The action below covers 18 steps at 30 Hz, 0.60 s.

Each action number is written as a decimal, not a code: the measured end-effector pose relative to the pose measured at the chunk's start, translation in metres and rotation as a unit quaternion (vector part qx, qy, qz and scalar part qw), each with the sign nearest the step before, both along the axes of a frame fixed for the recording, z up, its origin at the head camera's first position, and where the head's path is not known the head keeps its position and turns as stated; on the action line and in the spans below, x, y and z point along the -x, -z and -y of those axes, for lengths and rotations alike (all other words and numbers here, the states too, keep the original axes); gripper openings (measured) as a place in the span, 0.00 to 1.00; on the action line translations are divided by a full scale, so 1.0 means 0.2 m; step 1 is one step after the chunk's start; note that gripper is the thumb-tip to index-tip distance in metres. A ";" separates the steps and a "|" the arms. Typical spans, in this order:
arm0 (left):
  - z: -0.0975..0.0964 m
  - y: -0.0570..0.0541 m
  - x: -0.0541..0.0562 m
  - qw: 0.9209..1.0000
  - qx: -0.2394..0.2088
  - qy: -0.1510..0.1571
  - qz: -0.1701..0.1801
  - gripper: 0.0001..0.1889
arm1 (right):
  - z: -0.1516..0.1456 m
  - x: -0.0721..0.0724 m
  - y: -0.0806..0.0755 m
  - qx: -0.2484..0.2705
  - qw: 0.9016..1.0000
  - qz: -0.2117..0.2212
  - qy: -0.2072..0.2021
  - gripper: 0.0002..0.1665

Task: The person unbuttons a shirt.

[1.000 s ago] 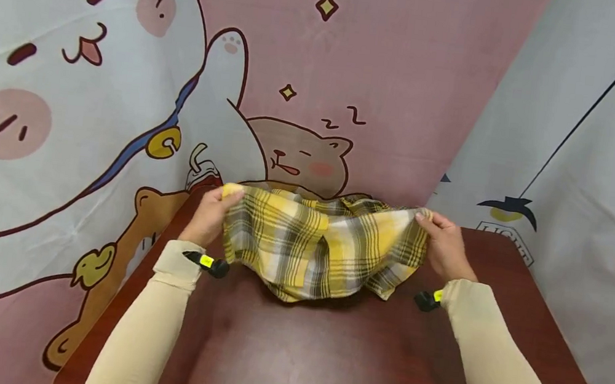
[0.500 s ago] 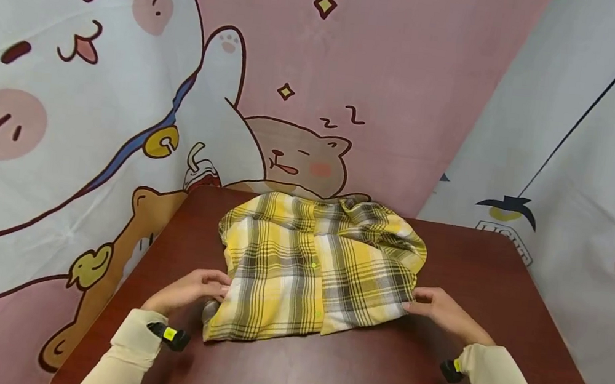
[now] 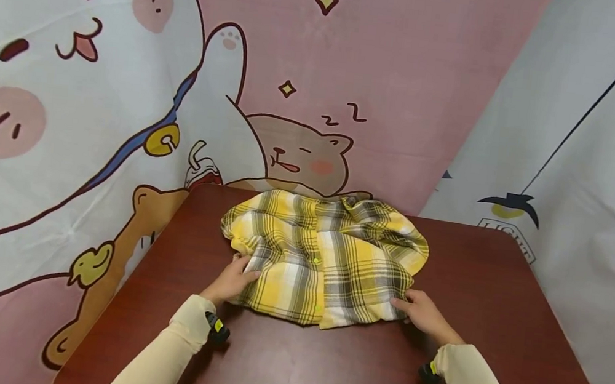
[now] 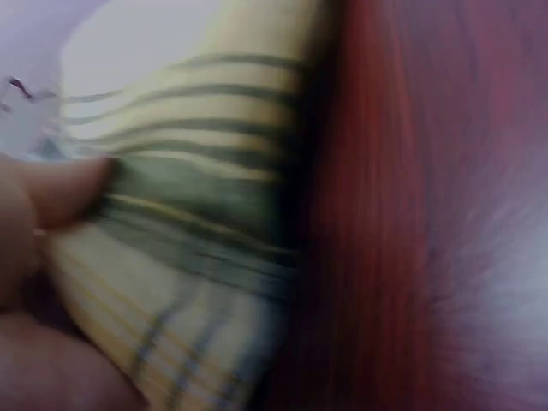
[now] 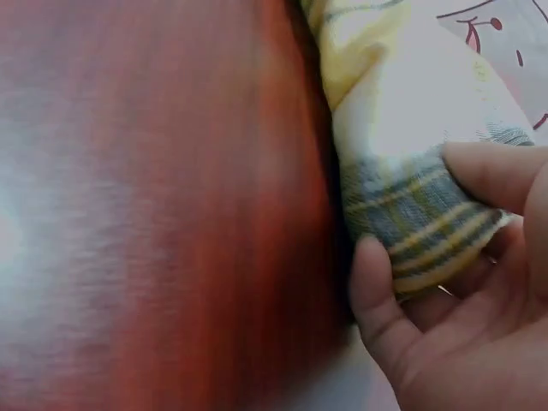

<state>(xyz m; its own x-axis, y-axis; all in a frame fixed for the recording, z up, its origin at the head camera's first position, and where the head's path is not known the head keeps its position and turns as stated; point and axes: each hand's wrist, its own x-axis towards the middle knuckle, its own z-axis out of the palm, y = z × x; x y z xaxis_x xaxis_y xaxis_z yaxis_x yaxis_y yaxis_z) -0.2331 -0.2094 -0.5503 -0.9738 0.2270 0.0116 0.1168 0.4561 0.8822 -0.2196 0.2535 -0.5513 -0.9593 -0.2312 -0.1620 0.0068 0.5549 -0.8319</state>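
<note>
A yellow, white and grey plaid button-up shirt (image 3: 287,283) lies on the table, its front placket with green buttons running down the middle. At the shirt's left side, my left hand (image 3: 232,280) pinches the fabric, which bunches into folds there. My right hand (image 3: 424,316) grips the lower right edge; in the right wrist view the thumb (image 5: 492,171) lies on top of the cloth and fingers curl beneath it. The left wrist view is blurred, with the left thumb (image 4: 73,188) pressed on the striped cloth (image 4: 188,197). The shirt's far part is crumpled.
The dark red wooden table (image 3: 296,370) carries the shirt near its back edge. Behind it hangs a pink and white cloth backdrop (image 3: 408,72) with cartoon animals, and more white cloth (image 3: 589,213) hangs on the right.
The shirt's near edge came down from a raised hold onto the table. My left hand then moved inward and away, drawing the lower left corner in; my right hand shifted slightly left.
</note>
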 end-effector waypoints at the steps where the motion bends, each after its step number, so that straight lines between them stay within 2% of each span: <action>1: 0.00 0.01 0.03 1.000 -0.007 -0.013 -0.018 0.16 | 0.00 0.01 -0.01 0.002 1.000 -0.008 0.008 0.24; 3: 0.01 -0.02 0.05 0.998 -0.026 -0.045 -0.038 0.13 | -0.01 0.02 -0.05 0.013 1.000 -0.020 0.018 0.19; 5: 0.03 -0.09 0.03 0.995 -0.058 -0.069 -0.045 0.13 | -0.04 0.00 -0.11 0.037 0.999 -0.021 0.027 0.18; 8: 0.09 -0.22 -0.07 0.988 -0.137 -0.074 -0.025 0.14 | -0.08 -0.06 -0.21 0.109 0.994 0.005 0.031 0.22; 10: 0.15 -0.27 -0.15 0.983 -0.177 -0.053 0.005 0.16 | -0.11 -0.12 -0.25 0.141 0.989 0.037 0.011 0.21; 11: 0.17 -0.28 -0.19 0.982 -0.180 -0.043 0.024 0.17 | -0.13 -0.14 -0.25 0.150 0.987 0.056 -0.011 0.20; 13: 0.22 -0.27 -0.25 0.985 -0.159 -0.009 0.065 0.18 | -0.14 -0.17 -0.24 0.145 0.983 0.096 -0.067 0.17; 15: 0.26 -0.22 -0.28 0.990 -0.107 0.034 0.086 0.19 | -0.15 -0.19 -0.20 0.108 0.980 0.113 -0.124 0.17; 16: 0.27 -0.19 -0.29 0.992 -0.076 0.053 0.088 0.20 | -0.15 -0.19 -0.18 0.090 0.979 0.115 -0.144 0.19; 18: 0.28 -0.17 -0.29 0.992 -0.037 0.083 0.087 0.21 | -0.15 -0.18 -0.17 0.066 0.978 0.122 -0.155 0.25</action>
